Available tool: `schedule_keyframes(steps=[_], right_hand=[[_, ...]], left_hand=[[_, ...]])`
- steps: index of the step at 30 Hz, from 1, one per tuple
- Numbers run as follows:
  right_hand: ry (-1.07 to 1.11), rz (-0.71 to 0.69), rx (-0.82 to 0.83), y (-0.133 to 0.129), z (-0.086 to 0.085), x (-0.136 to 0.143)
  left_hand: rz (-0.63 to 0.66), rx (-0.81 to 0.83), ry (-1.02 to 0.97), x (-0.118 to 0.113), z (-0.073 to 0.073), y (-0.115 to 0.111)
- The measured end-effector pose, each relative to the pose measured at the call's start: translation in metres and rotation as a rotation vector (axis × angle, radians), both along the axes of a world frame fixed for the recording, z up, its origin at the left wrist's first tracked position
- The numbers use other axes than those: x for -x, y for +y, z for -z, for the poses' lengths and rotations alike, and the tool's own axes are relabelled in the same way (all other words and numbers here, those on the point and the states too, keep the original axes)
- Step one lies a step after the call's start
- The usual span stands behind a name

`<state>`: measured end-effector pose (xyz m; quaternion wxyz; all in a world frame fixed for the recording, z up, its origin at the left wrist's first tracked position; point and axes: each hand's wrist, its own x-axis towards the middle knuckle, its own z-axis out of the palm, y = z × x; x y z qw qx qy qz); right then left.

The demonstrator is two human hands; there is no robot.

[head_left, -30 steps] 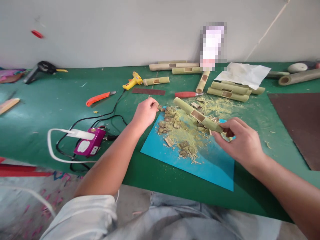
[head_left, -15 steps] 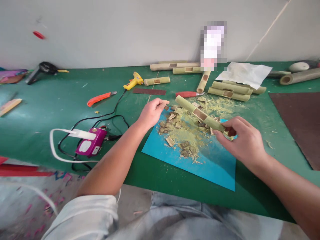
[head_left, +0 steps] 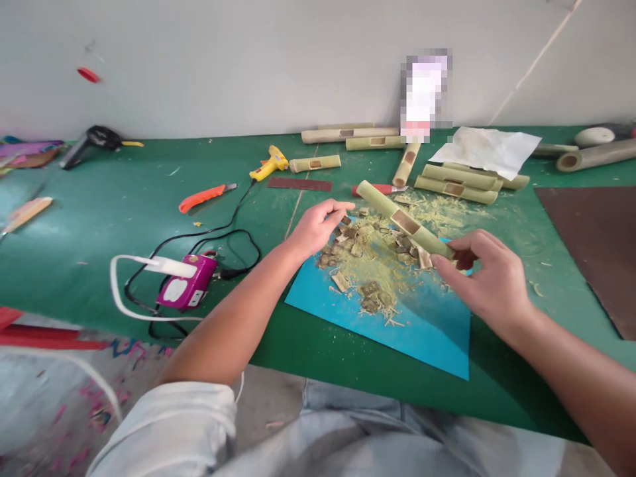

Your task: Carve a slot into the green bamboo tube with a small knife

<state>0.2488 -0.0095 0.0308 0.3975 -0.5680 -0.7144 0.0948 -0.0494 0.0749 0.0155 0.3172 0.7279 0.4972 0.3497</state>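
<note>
A length of green bamboo tube [head_left: 383, 201] with a rectangular window cut in its side is gripped at its near end by my right hand [head_left: 489, 278]. It slants up and to the left above the blue sheet [head_left: 427, 344]. My left hand [head_left: 320, 226] is close to the tube's far end but apart from it. Its fingers pinch a small dark bamboo chip [head_left: 346, 220], partly hidden by the fingertips. Beneath both hands, bamboo chips [head_left: 370, 297] and yellowish sawdust [head_left: 380, 255] lie scattered over the sheet.
Behind are a red-handled knife [head_left: 380, 189], cut bamboo tubes [head_left: 456, 189], white paper [head_left: 484, 151] and a yellow glue gun [head_left: 269, 163]. To the left lie an orange utility knife [head_left: 203, 197] and a purple power adapter [head_left: 187, 281] with cables. A brown board [head_left: 591, 245] is at right.
My left hand has moved slightly right with the chip, nearer the bamboo tube. The tube has shifted a little right and tilts more steeply in my right hand. The view has shifted slightly.
</note>
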Motion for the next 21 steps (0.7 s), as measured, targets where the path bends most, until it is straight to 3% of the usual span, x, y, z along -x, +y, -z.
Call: schedule_keyframes(steps=[9, 12, 17, 21], right_hand=[[0.136, 0.098, 0.067, 0.004, -0.005, -0.006], [0.141, 0.089, 0.073, 0.005, -0.003, -0.007], [0.131, 0.092, 0.070, 0.005, -0.005, -0.007], [0.135, 0.090, 0.055, 0.005, -0.006, -0.006]], left_hand=[[0.097, 0.161, 0.228, -0.029, -0.016, 0.024], [0.108, 0.102, 0.259, -0.031, -0.020, 0.023], [0.094, 0.037, 0.130, -0.029, -0.023, 0.017], [0.004, 0.020, 0.251, -0.026, -0.021, 0.020]])
